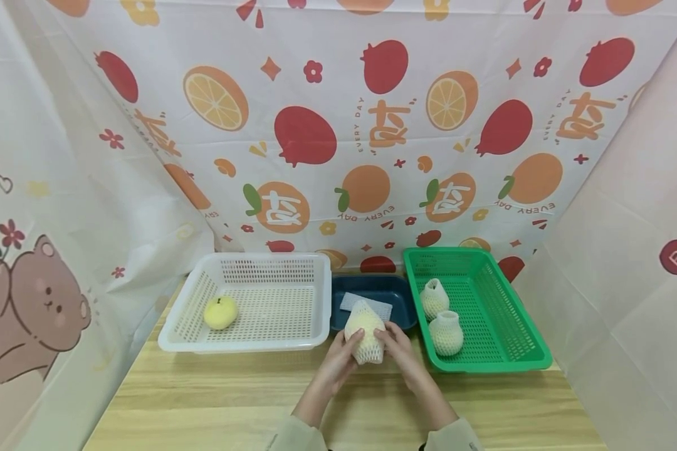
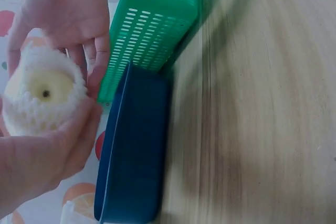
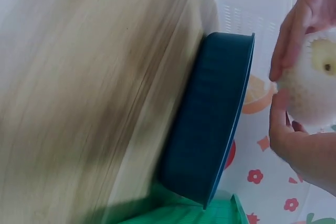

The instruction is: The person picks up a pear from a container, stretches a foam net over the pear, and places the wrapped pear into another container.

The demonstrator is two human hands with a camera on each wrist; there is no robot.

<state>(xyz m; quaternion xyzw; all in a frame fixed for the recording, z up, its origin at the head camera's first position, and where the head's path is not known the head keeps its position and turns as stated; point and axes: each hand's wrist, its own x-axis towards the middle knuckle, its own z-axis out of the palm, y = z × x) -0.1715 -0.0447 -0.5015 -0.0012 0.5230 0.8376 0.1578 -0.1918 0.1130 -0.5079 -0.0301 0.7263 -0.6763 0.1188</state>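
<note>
Both hands hold a pale yellow apple (image 2: 50,85) wrapped in a white foam net (image 1: 365,335), raised in front of the blue tray (image 1: 402,285). My left hand (image 1: 338,358) grips it from the left, thumb on the near face. From the right, my right hand (image 1: 399,351) holds it with fingers curved along its side. In the left wrist view the net is open at one end and the fruit's dark-centred end shows. A flat white foam net (image 1: 379,309) lies in the tray behind the hands.
A white basket (image 1: 321,307) at the left has a bare yellow apple (image 1: 220,312). A green basket (image 1: 519,313) at the right contains two net-wrapped fruits (image 1: 446,333). All stand on a wooden table (image 1: 214,407), before a fruit-printed curtain (image 1: 338,75).
</note>
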